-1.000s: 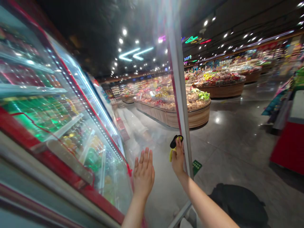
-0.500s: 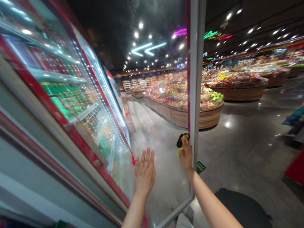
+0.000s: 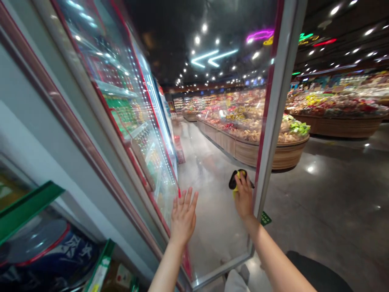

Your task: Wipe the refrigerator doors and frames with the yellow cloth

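A glass door (image 3: 212, 227) with a grey metal frame and red inner edging stands in front of me. My left hand (image 3: 184, 215) lies against the lower glass, palm forward, fingers outstretched, holding nothing. To its right, near the door's side frame (image 3: 275, 109), my right hand (image 3: 244, 198) presses a crumpled yellow and black cloth (image 3: 233, 181) to the pane. Most of the cloth is hidden behind the fingers.
Bottles on lit cooler shelves (image 3: 118, 111) show through or in the glass at left. Green-edged shelves (image 3: 33, 207) with a blue-labelled container (image 3: 57, 247) are at lower left. Wooden produce bins (image 3: 288, 156) stand beyond. A green floor sign (image 3: 266, 218) lies past the door.
My view has turned left, so the door and bins sit farther right and the green-edged shelves appear. The right hand and cloth are farther from the side frame. The left hand stays on the glass.
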`<state>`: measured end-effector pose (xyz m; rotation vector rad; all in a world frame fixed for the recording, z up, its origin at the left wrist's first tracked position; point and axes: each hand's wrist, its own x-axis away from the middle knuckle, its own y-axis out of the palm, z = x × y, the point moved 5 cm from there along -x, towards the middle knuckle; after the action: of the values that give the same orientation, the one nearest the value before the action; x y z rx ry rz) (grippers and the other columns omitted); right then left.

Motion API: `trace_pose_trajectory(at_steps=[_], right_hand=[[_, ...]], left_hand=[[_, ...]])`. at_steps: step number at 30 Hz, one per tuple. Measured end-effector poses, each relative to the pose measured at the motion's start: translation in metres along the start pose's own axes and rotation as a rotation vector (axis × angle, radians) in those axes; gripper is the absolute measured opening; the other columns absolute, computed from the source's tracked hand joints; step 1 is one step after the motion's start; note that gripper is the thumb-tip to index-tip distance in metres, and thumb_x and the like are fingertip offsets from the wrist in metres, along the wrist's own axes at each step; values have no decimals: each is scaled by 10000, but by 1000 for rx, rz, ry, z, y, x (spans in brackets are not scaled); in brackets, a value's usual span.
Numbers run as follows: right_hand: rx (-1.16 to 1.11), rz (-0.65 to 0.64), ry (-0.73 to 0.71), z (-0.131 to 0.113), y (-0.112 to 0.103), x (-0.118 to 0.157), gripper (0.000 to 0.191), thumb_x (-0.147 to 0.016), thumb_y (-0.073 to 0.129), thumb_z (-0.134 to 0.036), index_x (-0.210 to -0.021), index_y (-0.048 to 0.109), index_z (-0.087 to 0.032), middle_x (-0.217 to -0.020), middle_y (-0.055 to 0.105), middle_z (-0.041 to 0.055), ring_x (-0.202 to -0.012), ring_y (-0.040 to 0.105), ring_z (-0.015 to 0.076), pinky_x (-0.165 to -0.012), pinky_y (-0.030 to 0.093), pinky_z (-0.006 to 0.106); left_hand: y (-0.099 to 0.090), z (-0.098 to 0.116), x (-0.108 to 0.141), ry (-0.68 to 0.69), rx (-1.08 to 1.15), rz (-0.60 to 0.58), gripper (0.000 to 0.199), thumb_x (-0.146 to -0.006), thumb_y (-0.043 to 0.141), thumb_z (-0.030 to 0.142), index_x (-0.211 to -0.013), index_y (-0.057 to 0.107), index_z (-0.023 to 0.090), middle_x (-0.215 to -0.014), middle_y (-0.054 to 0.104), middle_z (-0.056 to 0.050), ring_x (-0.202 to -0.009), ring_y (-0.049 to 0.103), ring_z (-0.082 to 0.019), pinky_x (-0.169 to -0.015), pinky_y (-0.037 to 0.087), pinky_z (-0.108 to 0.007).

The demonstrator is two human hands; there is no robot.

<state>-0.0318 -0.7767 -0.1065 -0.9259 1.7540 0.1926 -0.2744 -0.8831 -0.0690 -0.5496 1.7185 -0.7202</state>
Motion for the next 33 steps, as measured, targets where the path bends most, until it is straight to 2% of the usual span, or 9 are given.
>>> trace_pose_trajectory(at_steps=[4,7,11,15,18,22,26,29,33], right_hand=[[-9,74,26,-38,10,-27,786,-847,419,10,-1589,332,-233,-1655,329,118,-1579,115,297,-1197,301,646],[30,-59,-198,-74,26,-1,693,-881,443,13,-1499,496,-295,-1572,484,65,-1575,153,261,-1231,264,586],[70,-188,-463,-67,24,42,607,-914,493,-29,-1407,590,-370,-1428,638,-23,-1531,289,190,-1284,152,493],[106,-58,-321,-53,15,9,639,-925,459,-34,-1502,495,-306,-1538,530,48,-1564,199,249,-1259,173,580],[98,78,-177,-79,23,-18,690,-914,437,-17,-1567,399,-238,-1644,351,111,-1585,52,303,-1219,230,636],[78,-59,-393,-123,40,7,608,-931,489,-59,-1477,529,-323,-1561,500,36,-1585,81,259,-1261,138,590],[61,-192,-563,-108,28,43,524,-952,484,-96,-1389,617,-353,-1387,668,-21,-1569,172,185,-1295,38,487],[67,-148,-490,-96,23,29,556,-945,469,-85,-1416,596,-354,-1404,656,4,-1568,186,215,-1283,54,541],[55,-26,-359,-132,38,5,591,-930,469,-70,-1473,549,-290,-1540,522,71,-1583,94,279,-1252,119,596]], left_hand=[[-2,-9,14,-31,-20,-19,779,-892,577,156,-1598,274,284,-1658,298,-55,-1568,171,-229,-1293,34,-481],[-3,-10,16,-37,-39,-35,791,-888,566,136,-1599,259,296,-1651,313,-45,-1565,188,-226,-1289,2,-503],[-8,-17,21,-18,-66,-18,828,-872,571,116,-1605,237,307,-1643,335,-19,-1574,144,-198,-1292,-29,-471],[-12,-31,34,-48,-87,14,826,-872,561,108,-1607,237,296,-1648,322,-21,-1580,114,-210,-1297,-12,-480],[-12,-35,44,-81,-90,1,840,-867,553,88,-1612,223,290,-1661,290,-40,-1574,151,-225,-1300,54,-487],[-11,-34,52,-128,-92,-29,888,-833,548,46,-1615,208,293,-1672,259,-47,-1569,182,-241,-1292,135,-499],[-14,-38,66,-163,-108,-56,886,-832,548,61,-1615,209,300,-1664,287,-43,-1555,246,-248,-1282,182,-512],[-15,-43,80,-194,-126,-86,868,-835,525,52,-1609,231,310,-1654,312,-26,-1545,279,-238,-1281,182,-519],[-15,-45,94,-244,-145,-113,846,-832,506,34,-1600,269,300,-1649,321,-24,-1541,289,-236,-1276,175,-545]])
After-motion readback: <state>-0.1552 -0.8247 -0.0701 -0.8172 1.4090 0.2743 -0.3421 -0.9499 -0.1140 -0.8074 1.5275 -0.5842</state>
